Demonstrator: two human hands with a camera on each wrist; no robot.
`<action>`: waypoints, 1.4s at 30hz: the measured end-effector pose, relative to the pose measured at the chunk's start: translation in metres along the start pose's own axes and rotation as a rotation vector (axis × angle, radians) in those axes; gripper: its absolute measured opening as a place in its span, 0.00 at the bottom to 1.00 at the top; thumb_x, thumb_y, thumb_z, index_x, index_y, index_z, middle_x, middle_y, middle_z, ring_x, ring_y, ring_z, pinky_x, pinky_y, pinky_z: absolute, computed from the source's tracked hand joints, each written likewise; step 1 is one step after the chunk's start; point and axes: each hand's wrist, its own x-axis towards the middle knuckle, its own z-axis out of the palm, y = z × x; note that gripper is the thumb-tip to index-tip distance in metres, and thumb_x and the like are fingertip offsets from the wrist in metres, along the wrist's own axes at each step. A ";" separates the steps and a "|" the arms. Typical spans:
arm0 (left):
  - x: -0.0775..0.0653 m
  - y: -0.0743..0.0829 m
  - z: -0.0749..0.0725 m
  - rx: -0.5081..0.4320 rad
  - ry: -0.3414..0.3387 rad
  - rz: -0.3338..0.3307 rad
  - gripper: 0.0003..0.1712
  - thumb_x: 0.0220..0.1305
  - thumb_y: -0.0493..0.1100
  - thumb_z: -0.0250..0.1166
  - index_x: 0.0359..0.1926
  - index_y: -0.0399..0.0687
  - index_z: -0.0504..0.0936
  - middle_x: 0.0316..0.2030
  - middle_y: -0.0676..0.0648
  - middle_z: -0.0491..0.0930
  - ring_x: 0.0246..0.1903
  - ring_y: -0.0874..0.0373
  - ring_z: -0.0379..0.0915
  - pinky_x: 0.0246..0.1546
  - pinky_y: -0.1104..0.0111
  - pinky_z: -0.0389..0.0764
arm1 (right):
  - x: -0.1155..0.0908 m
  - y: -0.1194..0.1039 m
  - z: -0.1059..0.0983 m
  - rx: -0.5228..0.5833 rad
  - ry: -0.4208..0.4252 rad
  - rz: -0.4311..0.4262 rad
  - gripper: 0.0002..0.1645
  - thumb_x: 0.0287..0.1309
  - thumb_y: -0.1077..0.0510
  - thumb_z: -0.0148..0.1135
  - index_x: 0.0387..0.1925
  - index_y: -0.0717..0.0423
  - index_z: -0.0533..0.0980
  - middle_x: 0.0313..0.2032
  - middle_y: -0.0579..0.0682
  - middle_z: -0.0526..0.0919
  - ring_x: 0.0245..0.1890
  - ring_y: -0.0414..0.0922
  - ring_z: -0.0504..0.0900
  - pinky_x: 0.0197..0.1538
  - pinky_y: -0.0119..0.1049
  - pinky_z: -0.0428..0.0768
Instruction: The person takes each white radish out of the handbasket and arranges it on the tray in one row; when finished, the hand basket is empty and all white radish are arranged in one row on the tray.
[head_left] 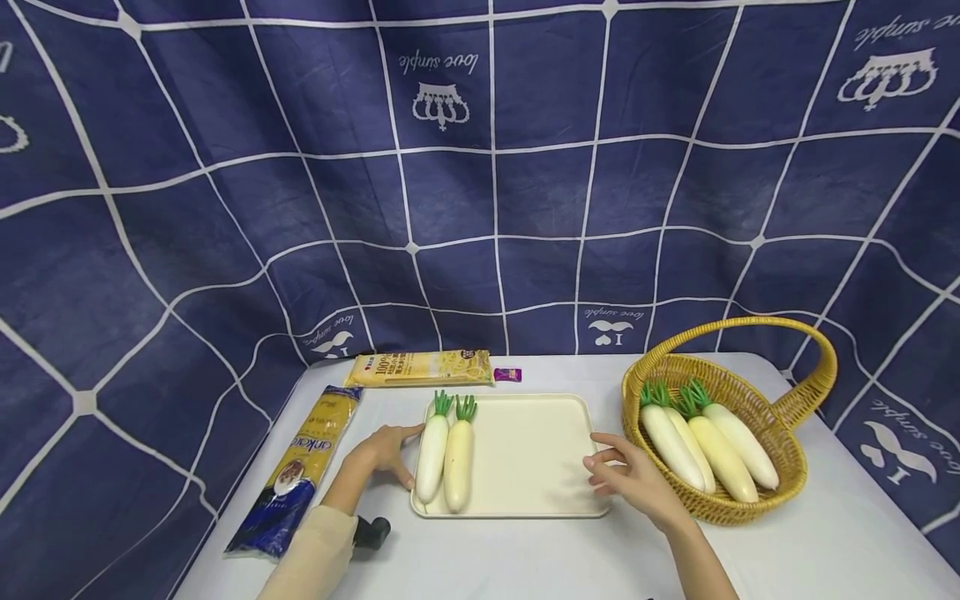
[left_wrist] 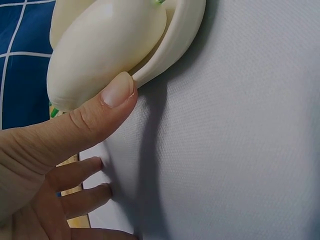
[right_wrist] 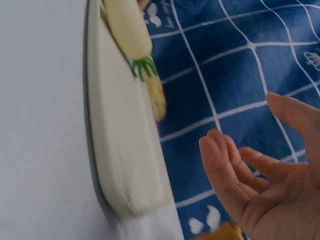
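Note:
Two white radishes with green tops, one whiter and one creamier, lie side by side along the left end of a cream tray. My left hand is at the tray's left edge, thumb and fingers spread, with nothing gripped. In the left wrist view its thumb tip is right at the tray's rim, below a radish. My right hand hovers by the tray's right edge, fingers loosely bent and holding nothing. The right wrist view shows the same hand with thumb and fingers apart.
A wicker basket with a tall handle holds several more radishes on the right. A yellow noodle packet and a small purple packet lie behind the tray. A blue and gold pasta bag lies at left. Blue curtain backs the table.

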 end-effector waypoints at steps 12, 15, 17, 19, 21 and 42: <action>0.001 -0.002 0.001 0.002 -0.006 -0.021 0.60 0.22 0.45 0.82 0.66 0.48 0.68 0.58 0.32 0.71 0.60 0.33 0.63 0.59 0.42 0.66 | -0.038 -0.001 -0.046 -0.152 0.221 -0.203 0.28 0.59 0.68 0.58 0.58 0.76 0.62 0.35 0.53 0.81 0.30 0.39 0.84 0.30 0.39 0.86; 0.000 -0.002 0.001 0.008 -0.004 -0.019 0.60 0.22 0.46 0.82 0.66 0.48 0.68 0.58 0.32 0.72 0.59 0.33 0.64 0.59 0.42 0.67 | -0.042 0.001 -0.056 -0.186 0.283 -0.228 0.27 0.57 0.70 0.59 0.57 0.77 0.63 0.34 0.45 0.81 0.31 0.38 0.84 0.30 0.37 0.86; 0.000 -0.002 0.001 0.011 0.001 -0.006 0.60 0.22 0.45 0.82 0.65 0.48 0.68 0.57 0.32 0.72 0.59 0.33 0.64 0.58 0.42 0.67 | -0.043 0.002 -0.062 -0.212 0.324 -0.223 0.28 0.57 0.70 0.60 0.57 0.76 0.63 0.33 0.40 0.81 0.32 0.37 0.84 0.30 0.34 0.85; 0.000 -0.002 0.001 0.013 0.004 0.001 0.60 0.22 0.45 0.82 0.65 0.48 0.68 0.57 0.32 0.73 0.59 0.33 0.65 0.58 0.42 0.67 | -0.043 0.004 -0.069 -0.246 0.358 -0.210 0.28 0.56 0.70 0.61 0.57 0.75 0.63 0.33 0.37 0.80 0.32 0.34 0.83 0.31 0.32 0.85; -0.001 -0.002 0.001 0.012 0.007 0.009 0.60 0.22 0.44 0.82 0.65 0.47 0.69 0.56 0.32 0.73 0.58 0.33 0.65 0.58 0.42 0.67 | -0.043 0.005 -0.074 -0.288 0.399 -0.195 0.29 0.55 0.68 0.62 0.57 0.74 0.64 0.34 0.36 0.79 0.32 0.31 0.81 0.31 0.28 0.84; 0.001 -0.001 0.002 0.014 0.003 0.004 0.60 0.22 0.45 0.82 0.65 0.48 0.69 0.57 0.33 0.72 0.59 0.34 0.65 0.59 0.42 0.67 | -0.030 0.020 -0.124 -0.572 0.566 -0.009 0.37 0.58 0.53 0.62 0.59 0.77 0.62 0.49 0.76 0.71 0.48 0.69 0.71 0.41 0.30 0.78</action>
